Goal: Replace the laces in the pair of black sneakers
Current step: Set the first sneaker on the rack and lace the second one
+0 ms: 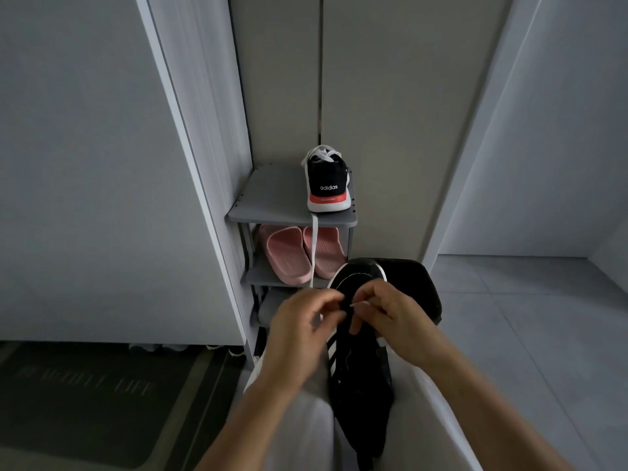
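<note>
Currently black sneaker (360,379) lies in the lap under both hands. Right hand (390,317) pinches white lace tip (361,304). Left hand (302,321) curled at eyelets, blurred, grip unclear. Second sneaker (328,185) on shelf (272,198) beyond the hands.

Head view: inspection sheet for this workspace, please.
Surface: lap in pale trousers.
Job's things: black sneaker on lap; second sneaker atop shoe rack; white lace hangs from rack to hands.
Clutter: pink slippers on lower shelf; black item behind sneaker, unclear.
Hands: left hand and right hand pinch the lace at the eyelets.
Cables: nothing seen.
Surroundings: cabinet doors, tiled floor, dark mat.
</note>
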